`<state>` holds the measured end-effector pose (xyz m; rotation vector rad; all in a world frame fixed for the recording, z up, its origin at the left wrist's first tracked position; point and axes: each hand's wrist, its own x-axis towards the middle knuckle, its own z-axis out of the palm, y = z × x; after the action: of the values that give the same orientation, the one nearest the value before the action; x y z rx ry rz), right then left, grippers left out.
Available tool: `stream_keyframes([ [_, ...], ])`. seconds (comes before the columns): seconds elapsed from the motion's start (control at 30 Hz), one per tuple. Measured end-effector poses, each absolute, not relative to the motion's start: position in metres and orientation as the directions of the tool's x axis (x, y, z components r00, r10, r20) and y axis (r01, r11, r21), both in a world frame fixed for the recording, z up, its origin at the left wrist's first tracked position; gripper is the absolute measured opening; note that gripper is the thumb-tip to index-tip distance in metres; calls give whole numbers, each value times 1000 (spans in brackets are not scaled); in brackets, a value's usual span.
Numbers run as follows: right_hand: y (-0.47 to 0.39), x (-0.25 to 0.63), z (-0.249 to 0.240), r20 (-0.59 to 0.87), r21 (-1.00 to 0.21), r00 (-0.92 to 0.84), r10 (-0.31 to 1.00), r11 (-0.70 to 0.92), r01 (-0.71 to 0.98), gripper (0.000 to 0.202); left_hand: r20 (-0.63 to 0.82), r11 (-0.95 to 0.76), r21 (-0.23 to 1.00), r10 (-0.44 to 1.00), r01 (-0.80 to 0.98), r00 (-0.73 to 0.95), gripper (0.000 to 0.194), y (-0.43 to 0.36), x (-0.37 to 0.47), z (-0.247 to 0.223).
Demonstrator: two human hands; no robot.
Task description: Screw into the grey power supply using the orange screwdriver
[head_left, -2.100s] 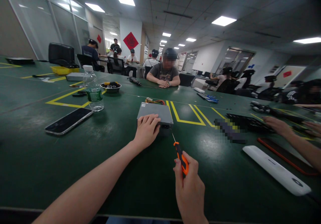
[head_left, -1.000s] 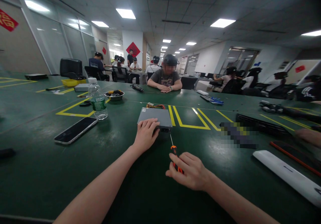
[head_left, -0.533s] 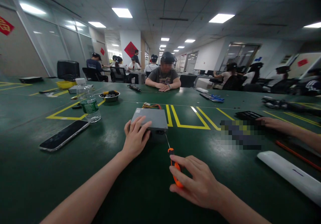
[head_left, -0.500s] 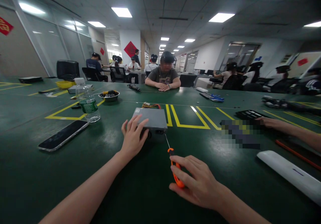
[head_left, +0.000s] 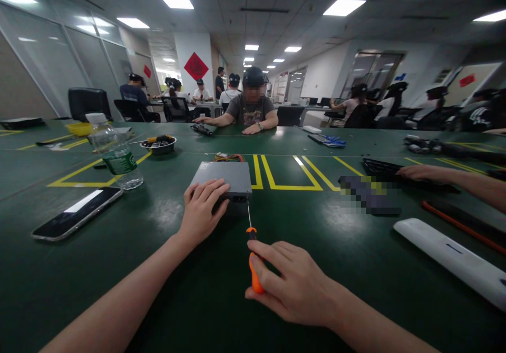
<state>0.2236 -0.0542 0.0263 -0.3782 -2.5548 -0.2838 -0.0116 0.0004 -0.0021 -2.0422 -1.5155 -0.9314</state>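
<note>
A grey metal box [head_left: 233,175], with a socket on its near side and coloured wires [head_left: 229,157] behind it, lies on the green table [head_left: 190,311]. My left hand [head_left: 202,208] grips its near left part, fingers on top and thumb at the front side. Between the fingers and thumb of my right hand [head_left: 286,279] is an orange and black screwdriver [head_left: 256,276]. The screwdriver's thin shaft points away from me, its tip at the near right corner of the box; whether it touches a screw is too small to tell.
Left stand a bottle [head_left: 117,155], a phone [head_left: 79,213] and a bowl of tools [head_left: 158,145]. Right lie a white device [head_left: 450,258] and a dark panel [head_left: 383,168] under another person's hand [head_left: 421,173]. A person [head_left: 253,105] sits opposite.
The view has shifted, so the box and my hands appear further left. The screwdriver stands more in line with my view. The person opposite has spread their hands apart.
</note>
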Motion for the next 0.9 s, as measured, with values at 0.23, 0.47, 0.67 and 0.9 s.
stream_keyframes([
  [0.23,-57,216,25,448,160,-863,234,929,334,29,746,-283,44,647,958,156,28,2,-13,-3],
  [0.47,-51,211,18,612,212,-784,98,936,282,26,758,-328,71,632,942,163,26,2,-13,-2],
  [0.67,-49,211,15,688,190,-723,64,945,265,26,760,-349,80,627,933,169,28,1,-14,-4],
  [0.9,-53,208,17,602,232,-797,52,944,236,23,759,-336,97,634,937,149,27,0,-13,-5],
])
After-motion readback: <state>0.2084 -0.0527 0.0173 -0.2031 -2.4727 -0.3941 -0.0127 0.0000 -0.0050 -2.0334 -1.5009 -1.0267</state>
